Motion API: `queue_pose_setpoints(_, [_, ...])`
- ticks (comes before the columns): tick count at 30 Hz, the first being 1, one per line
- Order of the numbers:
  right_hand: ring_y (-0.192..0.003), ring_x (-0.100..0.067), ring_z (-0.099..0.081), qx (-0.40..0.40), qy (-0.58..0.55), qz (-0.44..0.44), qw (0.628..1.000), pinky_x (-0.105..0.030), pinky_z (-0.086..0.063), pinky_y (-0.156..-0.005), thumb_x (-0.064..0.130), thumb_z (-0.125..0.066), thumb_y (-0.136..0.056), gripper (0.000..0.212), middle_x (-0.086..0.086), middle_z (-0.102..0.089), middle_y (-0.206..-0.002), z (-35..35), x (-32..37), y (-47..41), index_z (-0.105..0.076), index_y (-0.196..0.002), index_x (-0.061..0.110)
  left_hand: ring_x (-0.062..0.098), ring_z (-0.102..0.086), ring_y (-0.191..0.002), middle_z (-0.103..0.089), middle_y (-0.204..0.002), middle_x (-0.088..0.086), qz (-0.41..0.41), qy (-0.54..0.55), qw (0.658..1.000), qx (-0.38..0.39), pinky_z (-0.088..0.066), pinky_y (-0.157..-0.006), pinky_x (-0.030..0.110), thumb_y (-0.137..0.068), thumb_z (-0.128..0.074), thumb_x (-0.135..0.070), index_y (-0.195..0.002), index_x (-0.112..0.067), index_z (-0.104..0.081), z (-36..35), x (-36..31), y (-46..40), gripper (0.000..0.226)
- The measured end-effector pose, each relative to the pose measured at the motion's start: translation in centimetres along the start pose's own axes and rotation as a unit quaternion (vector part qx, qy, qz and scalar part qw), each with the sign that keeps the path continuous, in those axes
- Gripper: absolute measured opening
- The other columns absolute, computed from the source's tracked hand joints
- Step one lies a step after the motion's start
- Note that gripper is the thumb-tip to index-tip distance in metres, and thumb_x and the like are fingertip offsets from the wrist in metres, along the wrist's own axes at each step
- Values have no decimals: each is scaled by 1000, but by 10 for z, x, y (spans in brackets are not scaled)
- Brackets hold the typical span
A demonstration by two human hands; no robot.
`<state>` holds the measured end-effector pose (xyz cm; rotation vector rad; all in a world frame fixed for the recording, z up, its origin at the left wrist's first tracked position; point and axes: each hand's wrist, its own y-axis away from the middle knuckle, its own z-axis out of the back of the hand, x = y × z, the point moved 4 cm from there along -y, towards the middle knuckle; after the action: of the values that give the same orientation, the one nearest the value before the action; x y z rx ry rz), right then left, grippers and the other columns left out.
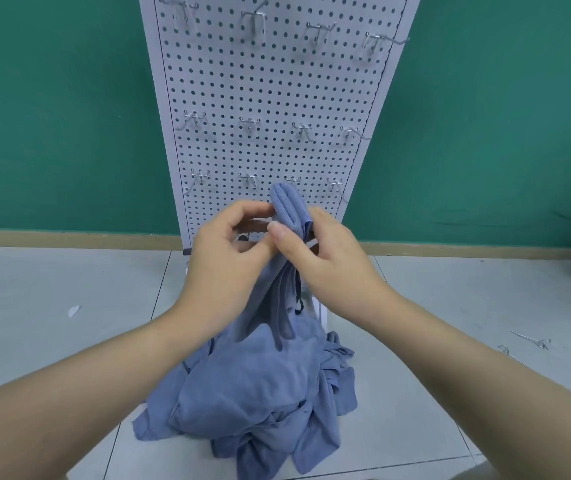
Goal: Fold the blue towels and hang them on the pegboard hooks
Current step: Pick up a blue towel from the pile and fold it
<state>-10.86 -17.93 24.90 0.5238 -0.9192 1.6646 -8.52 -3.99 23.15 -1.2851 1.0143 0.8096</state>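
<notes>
Both hands hold up one blue towel in front of the pegboard.

The right hand (pixel 325 252) has its fingers and thumb curled round the bunched top of the towel (pixel 289 211), and the left hand (pixel 232 251) pinches the same cloth just beside it — the two hands are close together, touching at the thumbs. The towel's top end sticks up above the fingers, and the rest hangs down between the wrists, with a thin dark loop (pixel 299 292) dangling at its edge. Its lower part runs into a crumpled pile (pixel 259 393) of blue towels on the pale tiled floor (pixel 52 306). Behind the hands stands the white pegboard (pixel 270 91) against a green wall (pixel 52 116) — its rows of metal hooks (pixel 249 124) all bare. A few loose hooks (pixel 533 341) lie on the floor to the right.
</notes>
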Motion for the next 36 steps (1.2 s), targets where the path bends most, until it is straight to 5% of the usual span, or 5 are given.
queue_pose_setpoints(6, [-52, 0, -43, -41, -68, -12, 997, -15, -33, -54, 33, -52, -107, 37, 20, -47, -51, 16, 3, -1, -53, -71, 31, 12, -70, -107, -72, -118, -3, 74, -8, 996, 52, -57, -92, 29, -78, -85, -40, -121, -20, -60, 0, 7, -12, 54])
queue_pose_setpoints(12, [-84, -19, -62, -73, -189, -26, 979, -63, -54, -86, 62, -56, -89, 68, -30, -68, -102, 28, 12, -5, -66, -100, -5, 16, -72, -111, -78, -114, 1, 150, 58, 961, 225, -56, -97, 29, -82, -78, -24, -112, -16, -74, -9, 17, -14, 31])
queue_pose_setpoints(19, [-94, -9, -73, -3, -197, -59, 979, -34, -60, -92, 29, -68, -99, 16, 2, -79, -103, 30, 5, -4, -76, -109, 20, 18, -75, -102, -79, -105, 6, 143, 89, 965, 202, -58, -90, 28, -79, -73, -22, -107, -12, -71, -13, 12, -11, 30])
queue_pose_setpoints(31, [-105, -41, -72, -32, -327, -83, 941, -58, -58, -96, 29, -61, -104, 34, -22, -74, -115, 32, 16, -17, -66, -120, 0, 13, -77, -92, -81, -97, -1, 194, 107, 964, 149, -58, -74, 21, -68, -80, -29, -96, -16, -76, -38, 21, 18, 31])
queue_pose_setpoints(36, [-88, -28, -74, -24, -392, -79, 916, -42, -63, -77, 26, -48, -109, 25, -17, -74, -104, 38, 23, -20, -63, -114, 6, 21, -77, -97, -80, -101, 5, 239, 103, 956, 136, -59, -89, 38, -68, -92, -35, -93, -16, -79, -42, 35, 28, 34])
